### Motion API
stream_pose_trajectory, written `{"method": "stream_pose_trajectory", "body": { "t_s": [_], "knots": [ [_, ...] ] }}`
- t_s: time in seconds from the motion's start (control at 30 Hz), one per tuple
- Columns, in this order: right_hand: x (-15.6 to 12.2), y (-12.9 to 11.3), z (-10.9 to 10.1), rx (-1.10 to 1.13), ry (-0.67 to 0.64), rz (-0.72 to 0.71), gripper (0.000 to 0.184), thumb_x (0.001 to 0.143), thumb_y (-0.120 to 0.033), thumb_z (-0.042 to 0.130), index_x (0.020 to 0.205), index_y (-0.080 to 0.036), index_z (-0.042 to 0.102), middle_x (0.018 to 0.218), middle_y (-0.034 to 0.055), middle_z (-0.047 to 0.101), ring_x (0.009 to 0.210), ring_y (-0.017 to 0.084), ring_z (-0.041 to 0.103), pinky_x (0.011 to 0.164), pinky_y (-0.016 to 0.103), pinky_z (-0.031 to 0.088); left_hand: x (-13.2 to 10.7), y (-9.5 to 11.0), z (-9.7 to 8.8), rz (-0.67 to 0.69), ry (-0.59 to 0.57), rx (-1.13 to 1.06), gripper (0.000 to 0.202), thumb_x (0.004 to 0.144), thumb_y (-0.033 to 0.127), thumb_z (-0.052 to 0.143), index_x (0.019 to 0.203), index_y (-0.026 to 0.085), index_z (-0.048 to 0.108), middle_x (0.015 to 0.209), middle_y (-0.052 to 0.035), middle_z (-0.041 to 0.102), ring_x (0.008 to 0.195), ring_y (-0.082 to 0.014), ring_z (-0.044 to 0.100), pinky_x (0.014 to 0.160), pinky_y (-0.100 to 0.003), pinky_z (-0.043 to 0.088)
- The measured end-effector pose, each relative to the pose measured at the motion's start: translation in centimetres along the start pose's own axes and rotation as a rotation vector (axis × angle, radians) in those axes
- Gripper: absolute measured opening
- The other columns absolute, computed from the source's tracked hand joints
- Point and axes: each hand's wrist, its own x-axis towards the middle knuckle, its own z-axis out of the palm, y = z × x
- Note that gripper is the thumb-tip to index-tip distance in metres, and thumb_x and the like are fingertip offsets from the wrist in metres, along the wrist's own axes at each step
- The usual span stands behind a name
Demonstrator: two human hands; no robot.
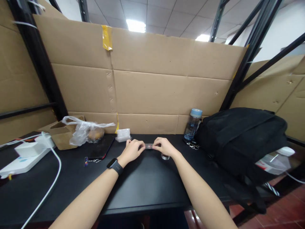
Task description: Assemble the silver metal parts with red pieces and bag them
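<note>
Between my two hands stretches a short, clear-looking strip with a reddish spot (149, 146), just above the black tabletop (147, 181). The fingertips of my left hand (133, 149) pinch its left end, and a black watch (114, 166) sits on that wrist. At the other end, my right hand (165, 147) pinches the strip with thumb and fingers. Partly hidden under my right hand lies a small round, silvery ring-like thing (165, 157). A white wrapped packet (123, 135) rests just behind my left hand. What the strip is exactly is too small to tell.
To the left are a power strip (26, 162) with white cables, a paper bag (62, 136), a knotted plastic bag (82, 132) and a black pouch (101, 148). A water bottle (192, 124) and a black backpack (240, 140) stand right. Cardboard (147, 92) walls the back.
</note>
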Motion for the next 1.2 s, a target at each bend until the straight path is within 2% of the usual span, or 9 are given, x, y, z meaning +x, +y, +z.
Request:
{"method": "stream_pose_trajectory", "body": {
  "t_s": [0.17,0.3,0.47,0.57,0.73,0.9,1.0,1.1,1.2],
  "knots": [
    [0.2,0.4,1.1,0.14,0.011,0.131,0.015,0.086,-0.02,0.062,0.097,-0.018,0.072,0.077,0.0013,0.073,0.072,0.015,0.067,0.069,0.024,0.047,0.1,-0.4,0.3,-0.124,-0.004,-0.098,0.016,0.093,0.03,0.052,0.106,0.027,0.059,0.088,0.0019,0.074,0.092,-0.0204,0.065,0.089,-0.038,0.03],
    [0.2,0.6,2.1,0.086,0.034,0.193,0.041,0.081,-0.017,0.068,0.12,-0.021,0.06,0.073,-0.0033,0.069,0.067,0.013,0.064,0.07,0.023,0.047,-0.1,-0.2,1.0,-0.113,-0.006,-0.034,0.041,0.088,0.025,0.057,0.127,0.028,0.046,0.082,0.0023,0.071,0.093,-0.0221,0.064,0.088,-0.038,0.03],
    [0.1,0.2,2.2,-0.203,0.05,0.074,0.026,0.078,-0.019,0.072,0.103,-0.025,0.073,0.105,0.0052,0.063,0.096,0.019,0.059,0.088,0.03,0.043,-0.5,0.2,1.1,-0.027,-0.011,0.14,0.02,0.092,0.031,0.053,0.109,0.029,0.063,0.107,-0.0059,0.067,0.108,-0.0271,0.055,0.091,-0.042,0.031],
    [-0.1,-0.3,1.9,-0.262,-0.014,0.024,0.025,0.078,-0.021,0.072,0.102,-0.029,0.076,0.118,0.006,0.062,0.108,0.024,0.055,0.094,0.037,0.038,-0.6,0.3,0.9,0.007,-0.004,0.154,0.021,0.093,0.039,0.053,0.103,0.027,0.067,0.119,-0.0074,0.063,0.118,-0.0294,0.048,0.094,-0.044,0.03],
    [-0.3,-1.1,1.8,-0.258,-0.112,0.07,0.04,0.067,-0.031,0.082,0.107,-0.03,0.074,0.107,0.0036,0.073,0.106,0.027,0.06,0.095,0.041,0.033,-0.7,0.1,0.9,0.059,-0.09,0.125,0.02,0.089,0.035,0.058,0.105,0.025,0.065,0.11,-0.0063,0.068,0.11,-0.0279,0.054,0.093,-0.043,0.03],
    [-0.1,-1.5,1.4,-0.179,-0.023,0.142,0.021,0.091,-0.031,0.06,0.107,-0.031,0.073,0.102,0.0035,0.077,0.104,0.024,0.066,0.094,0.038,0.034,-0.2,-0.3,0.8,0.006,-0.039,0.081,0.024,0.1,0.031,0.042,0.108,0.028,0.065,0.104,-0.0036,0.071,0.104,-0.0239,0.058,0.09,-0.039,0.029],
    [0.0,-1.5,1.1,-0.138,0.031,0.167,0.02,0.094,-0.032,0.056,0.103,-0.03,0.074,0.097,0.002,0.078,0.1,0.022,0.068,0.094,0.036,0.035,0.0,-0.3,0.6,-0.04,-0.007,0.025,0.027,0.101,0.035,0.041,0.107,0.028,0.066,0.097,-0.0026,0.073,0.101,-0.0228,0.06,0.091,-0.038,0.029],
    [-0.1,-1.4,0.9,-0.126,0.038,0.159,0.015,0.088,-0.035,0.066,0.099,-0.029,0.074,0.092,-0.0003,0.078,0.093,0.019,0.069,0.092,0.034,0.037,0.0,-0.4,0.5,-0.048,-0.02,-0.001,0.029,0.101,0.036,0.04,0.102,0.026,0.067,0.09,-0.0022,0.074,0.097,-0.0221,0.06,0.092,-0.038,0.029],
    [-0.2,-1.2,0.9,-0.082,0.027,0.126,0.027,0.077,-0.032,0.078,0.103,-0.029,0.072,0.096,-0.0016,0.077,0.09,0.017,0.069,0.09,0.031,0.039,-0.1,-0.5,0.7,-0.053,-0.042,-0.002,0.03,0.101,0.035,0.039,0.1,0.026,0.068,0.09,-0.002,0.074,0.096,-0.0216,0.06,0.092,-0.038,0.029]
  ]
}}
